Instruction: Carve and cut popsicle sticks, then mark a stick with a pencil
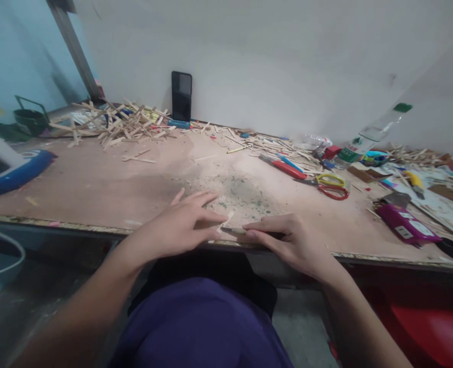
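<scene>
Head view: the left hand [180,225] lies flat near the front edge of the table [96,184], fingers spread wide and pressing on a small pale wooden piece [226,221]; the right hand [287,240], at 3 o'clock from it, is narrowed, pinching a thin dark tool [236,231] whose tip touches that piece; what kind of tool it is cannot be told. The piece sits at the table's near edge, at 6 o'clock from a patch of dust and shavings [241,191].

The piece looks like a sliver of craft stick; I judge it very light, stiff but easily split along the grain, and prone to skid on the smooth board; best held by pressing down on its flat face close to the working point, not by its thin ends.

At 11 o'clock lies a heap of sticks [115,122] with a phone [181,95] leaning on the wall beyond; at 2 o'clock lie red-handled scissors [328,188]; a purple box [406,225] rests at 3 o'clock.
</scene>
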Demonstrator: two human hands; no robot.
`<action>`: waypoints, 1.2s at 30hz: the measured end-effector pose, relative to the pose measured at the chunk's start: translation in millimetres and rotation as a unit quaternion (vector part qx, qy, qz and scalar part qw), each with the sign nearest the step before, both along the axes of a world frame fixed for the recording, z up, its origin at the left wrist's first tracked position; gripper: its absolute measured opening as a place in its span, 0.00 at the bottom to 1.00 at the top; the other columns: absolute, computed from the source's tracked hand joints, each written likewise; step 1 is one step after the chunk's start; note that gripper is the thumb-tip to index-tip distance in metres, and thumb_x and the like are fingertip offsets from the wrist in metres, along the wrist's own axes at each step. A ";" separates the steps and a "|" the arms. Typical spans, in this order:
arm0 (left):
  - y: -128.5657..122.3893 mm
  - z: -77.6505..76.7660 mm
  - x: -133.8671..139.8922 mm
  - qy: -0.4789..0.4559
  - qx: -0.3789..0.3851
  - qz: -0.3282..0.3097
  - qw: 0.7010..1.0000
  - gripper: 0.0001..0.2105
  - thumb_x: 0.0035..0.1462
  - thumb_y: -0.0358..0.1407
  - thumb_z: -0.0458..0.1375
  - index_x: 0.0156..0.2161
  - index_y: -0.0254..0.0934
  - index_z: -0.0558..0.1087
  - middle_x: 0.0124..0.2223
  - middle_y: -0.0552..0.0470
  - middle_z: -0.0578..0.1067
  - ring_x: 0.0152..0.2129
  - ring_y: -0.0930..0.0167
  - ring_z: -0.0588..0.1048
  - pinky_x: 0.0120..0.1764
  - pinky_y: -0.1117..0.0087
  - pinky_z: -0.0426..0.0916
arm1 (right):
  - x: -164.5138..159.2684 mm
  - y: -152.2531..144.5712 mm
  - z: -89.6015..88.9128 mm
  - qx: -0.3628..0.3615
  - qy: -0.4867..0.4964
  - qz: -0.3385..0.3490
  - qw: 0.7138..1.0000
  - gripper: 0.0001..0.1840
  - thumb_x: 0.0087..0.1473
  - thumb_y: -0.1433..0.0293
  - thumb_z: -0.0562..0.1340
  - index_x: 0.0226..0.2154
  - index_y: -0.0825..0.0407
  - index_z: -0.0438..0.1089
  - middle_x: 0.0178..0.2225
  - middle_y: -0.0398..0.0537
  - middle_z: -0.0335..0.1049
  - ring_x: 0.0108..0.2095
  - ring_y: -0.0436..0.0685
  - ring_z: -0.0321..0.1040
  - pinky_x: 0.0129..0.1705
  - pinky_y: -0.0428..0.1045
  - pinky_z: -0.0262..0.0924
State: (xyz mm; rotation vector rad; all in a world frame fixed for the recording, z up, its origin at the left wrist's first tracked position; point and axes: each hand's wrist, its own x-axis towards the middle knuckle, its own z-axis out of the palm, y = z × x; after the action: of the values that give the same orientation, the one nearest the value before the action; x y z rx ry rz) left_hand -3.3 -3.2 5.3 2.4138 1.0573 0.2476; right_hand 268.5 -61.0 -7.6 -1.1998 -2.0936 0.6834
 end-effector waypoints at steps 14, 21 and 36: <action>-3.5 0.9 1.6 -0.005 -0.006 0.008 1.000 0.17 0.68 0.40 0.66 0.61 0.52 0.81 0.79 0.46 0.63 0.78 0.54 0.57 0.76 0.31 0.33 | -0.2 0.1 -3.8 0.033 -0.012 0.019 0.999 0.14 0.72 0.64 0.65 0.47 0.44 0.88 0.41 0.48 0.88 0.35 0.60 0.86 0.35 0.49 0.76; -4.7 3.5 2.8 -0.003 -0.016 0.016 1.000 0.18 0.68 0.40 0.67 0.61 0.48 0.82 0.79 0.44 0.62 0.78 0.54 0.56 0.77 0.34 0.32 | -4.8 -1.5 -8.5 0.071 -0.014 0.007 0.997 0.13 0.69 0.66 0.66 0.49 0.44 0.88 0.30 0.46 0.85 0.28 0.57 0.79 0.29 0.49 0.69; -2.9 0.2 0.8 -0.017 -0.012 0.011 1.000 0.17 0.69 0.41 0.66 0.60 0.49 0.82 0.78 0.44 0.65 0.78 0.56 0.57 0.77 0.35 0.33 | -1.3 -2.8 -5.2 0.049 -0.007 -0.018 0.999 0.12 0.69 0.66 0.66 0.44 0.47 0.89 0.42 0.49 0.88 0.39 0.61 0.87 0.39 0.49 0.79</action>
State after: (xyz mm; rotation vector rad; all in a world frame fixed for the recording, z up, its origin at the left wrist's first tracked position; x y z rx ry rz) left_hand -2.5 -6.1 5.5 2.3690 1.0677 0.2801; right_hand 267.1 -63.8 -12.8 -1.1877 -2.0872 0.5517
